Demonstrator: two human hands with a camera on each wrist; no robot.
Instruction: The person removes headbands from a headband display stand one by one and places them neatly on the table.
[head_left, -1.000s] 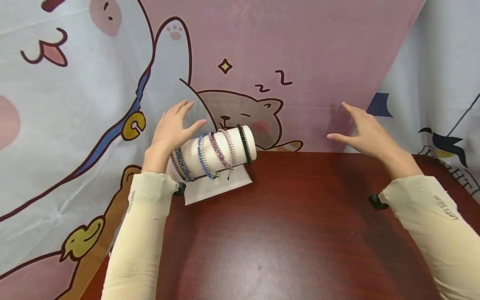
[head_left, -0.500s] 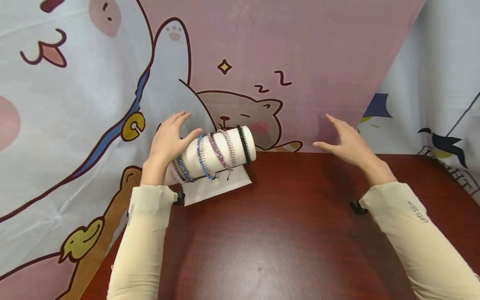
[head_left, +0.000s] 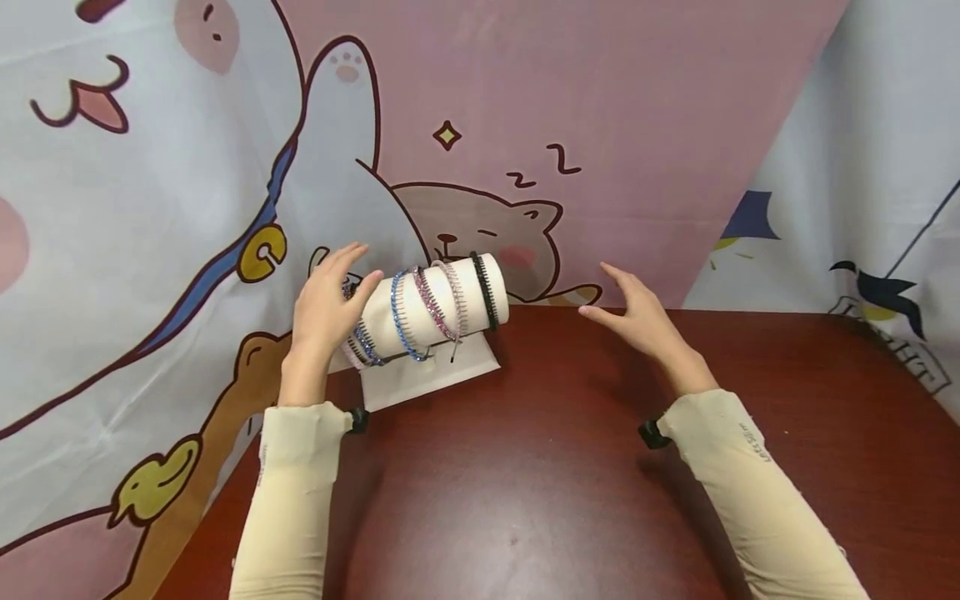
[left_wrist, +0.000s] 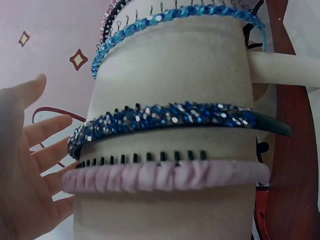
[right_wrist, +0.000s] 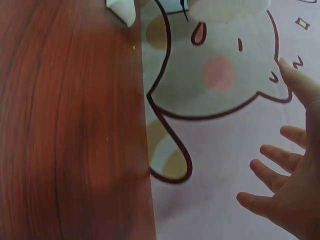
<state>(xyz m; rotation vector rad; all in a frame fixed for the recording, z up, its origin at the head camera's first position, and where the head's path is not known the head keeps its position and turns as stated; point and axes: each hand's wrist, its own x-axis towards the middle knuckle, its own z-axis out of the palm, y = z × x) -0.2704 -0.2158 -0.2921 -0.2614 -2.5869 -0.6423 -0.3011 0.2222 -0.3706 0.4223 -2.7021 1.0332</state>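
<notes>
Two hands open, holding nothing | left hand (head_left: 324,304) beside roll (head_left: 438,302) left end, nearer | roll axis runs left-right | right hand (head_left: 637,315) apart, at roll's right

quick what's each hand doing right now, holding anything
Left hand: open, fingers straight, at the far end of the headband stand, holding nothing.
Right hand: open, fingers spread above the table, holding nothing.

head view looks down; left wrist close on shared headband stand (head_left: 427,312).
</notes>
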